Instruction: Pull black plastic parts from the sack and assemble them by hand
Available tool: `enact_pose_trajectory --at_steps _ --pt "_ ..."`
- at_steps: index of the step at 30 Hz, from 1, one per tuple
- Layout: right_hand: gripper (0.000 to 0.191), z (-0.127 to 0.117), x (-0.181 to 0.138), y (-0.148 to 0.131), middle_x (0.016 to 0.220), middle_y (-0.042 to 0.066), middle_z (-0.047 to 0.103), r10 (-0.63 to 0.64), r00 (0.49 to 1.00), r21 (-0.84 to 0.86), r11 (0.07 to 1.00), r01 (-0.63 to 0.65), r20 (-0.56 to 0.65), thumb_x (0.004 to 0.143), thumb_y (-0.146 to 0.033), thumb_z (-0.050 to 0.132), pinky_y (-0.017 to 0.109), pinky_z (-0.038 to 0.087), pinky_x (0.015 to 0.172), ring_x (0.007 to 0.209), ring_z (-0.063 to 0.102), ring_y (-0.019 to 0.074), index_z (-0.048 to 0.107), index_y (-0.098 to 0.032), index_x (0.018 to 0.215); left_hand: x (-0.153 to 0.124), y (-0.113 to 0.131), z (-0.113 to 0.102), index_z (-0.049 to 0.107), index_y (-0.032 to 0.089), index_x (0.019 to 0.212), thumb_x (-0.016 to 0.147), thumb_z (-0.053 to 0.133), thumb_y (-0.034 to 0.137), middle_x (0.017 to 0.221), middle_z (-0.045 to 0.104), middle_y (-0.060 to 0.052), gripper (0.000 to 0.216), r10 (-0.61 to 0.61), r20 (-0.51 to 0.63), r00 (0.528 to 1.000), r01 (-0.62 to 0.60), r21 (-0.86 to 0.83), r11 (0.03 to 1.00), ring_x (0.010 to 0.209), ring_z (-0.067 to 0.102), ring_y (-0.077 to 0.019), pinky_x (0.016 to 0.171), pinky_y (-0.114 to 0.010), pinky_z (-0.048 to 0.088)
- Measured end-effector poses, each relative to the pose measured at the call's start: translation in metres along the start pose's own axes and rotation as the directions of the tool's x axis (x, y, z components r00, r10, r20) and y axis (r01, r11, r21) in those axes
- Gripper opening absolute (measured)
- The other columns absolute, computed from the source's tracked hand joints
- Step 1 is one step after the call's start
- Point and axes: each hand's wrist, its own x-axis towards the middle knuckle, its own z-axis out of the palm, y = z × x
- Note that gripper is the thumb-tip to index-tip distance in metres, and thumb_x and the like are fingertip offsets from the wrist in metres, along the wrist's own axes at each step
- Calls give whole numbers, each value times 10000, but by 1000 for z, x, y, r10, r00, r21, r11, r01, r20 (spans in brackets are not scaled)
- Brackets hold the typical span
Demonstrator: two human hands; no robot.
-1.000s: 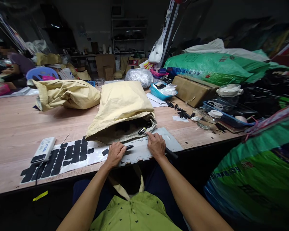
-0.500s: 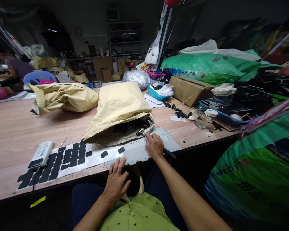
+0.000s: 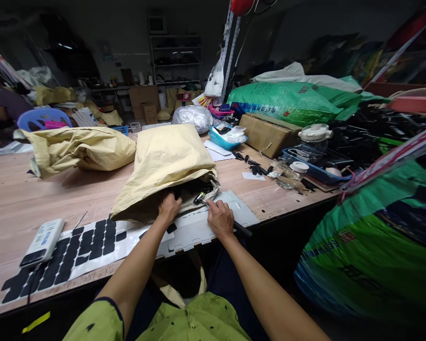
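Observation:
My right hand (image 3: pixel 220 219) is closed around a small hammer (image 3: pixel 242 229). Its metal head points toward the bag opening and its black handle sticks out to the right, over a grey board (image 3: pixel 195 230). At the mouth of a cream-coloured bag (image 3: pixel 177 149) is my left hand (image 3: pixel 169 207), reaching in among dark pieces. The fingertips are lost in the shadow there, so their grip cannot be made out. Left of the board, a white sheet (image 3: pixel 122 247) carries rows of black rounded-square pads (image 3: pixel 62 258).
A white handheld device (image 3: pixel 44 241) lies on the left by the pads. Another cream bag (image 3: pixel 85 149) stands behind. On the right are a cardboard box (image 3: pixel 270 134), lidded jars (image 3: pixel 312 139), black parts (image 3: pixel 253 166) and a big green sack (image 3: pixel 376 246) beside the table.
My left hand has gone from the board's front edge forward into the bag's mouth. The right hand keeps the hammer at the board. The view has shifted slightly right.

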Motion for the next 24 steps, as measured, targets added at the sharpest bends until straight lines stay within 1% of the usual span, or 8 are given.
enact_pose_trajectory --at_steps 4,6,9,11,13,15,19,24 --pt "309 1 0 0 969 59 613 7 1000 4 1000 -7 -2 914 -225 535 308 278 708 893 472 200 661 -265 1194 15 1 4 706 126 1042 828 567 284 1045 717 -189 300 2 32 999 -2 -5 1000 975 670 -327 755 -349 475" --pt "296 0 0 0 981 65 617 15 1000 6 1000 -15 0 907 -230 545 310 283 715 902 474 202 666 -242 1177 12 -4 2 713 128 1028 829 567 286 1017 723 -179 293 5 32 999 -5 -19 1000 952 674 -322 740 -345 473" --pt "281 0 0 -1 982 66 618 13 1000 6 1000 -13 3 901 -233 552 312 283 715 904 472 202 670 -233 1156 -4 -19 -5 707 173 1073 845 574 324 977 731 -114 305 30 6 1000 -29 -56 998 912 671 -270 728 -312 463" --pt "278 0 0 -1 978 65 615 11 1000 1 1000 -11 0 899 -231 551 311 279 708 900 468 201 669 -232 1151 -23 -33 -7 716 204 1051 845 595 335 933 723 -69 272 139 -63 988 -144 -90 986 878 649 -230 747 -300 451" --pt "278 1 0 0 972 65 613 10 1000 -2 1000 -10 -8 899 -232 549 311 272 702 895 465 200 670 -233 1149 -45 -47 -4 731 219 980 825 638 324 872 705 -42 209 299 -130 945 -313 -103 944 852 610 -212 779 -309 434" --pt "271 1 0 0 965 63 612 8 1000 -3 1000 -8 -18 899 -237 549 312 264 697 885 462 199 675 -234 1139 -64 -59 4 737 227 942 806 673 302 838 688 -31 168 409 -134 902 -424 -107 899 843 574 -211 797 -328 415" --pt "273 2 -1 2 968 58 610 5 1000 -2 1000 -5 -29 889 -235 558 309 257 697 882 458 195 677 -237 1135 -83 -72 20 746 234 965 797 694 266 851 672 -29 180 414 -92 906 -423 -164 891 843 537 -210 804 -342 393" --pt "286 1 -2 1 964 61 602 8 1000 -6 1000 -8 -10 891 -225 554 304 256 700 883 453 192 679 -237 1148 -79 -75 25 746 226 966 769 723 259 862 674 -28 201 396 -85 914 -405 -238 883 863 531 -212 824 -347 390"
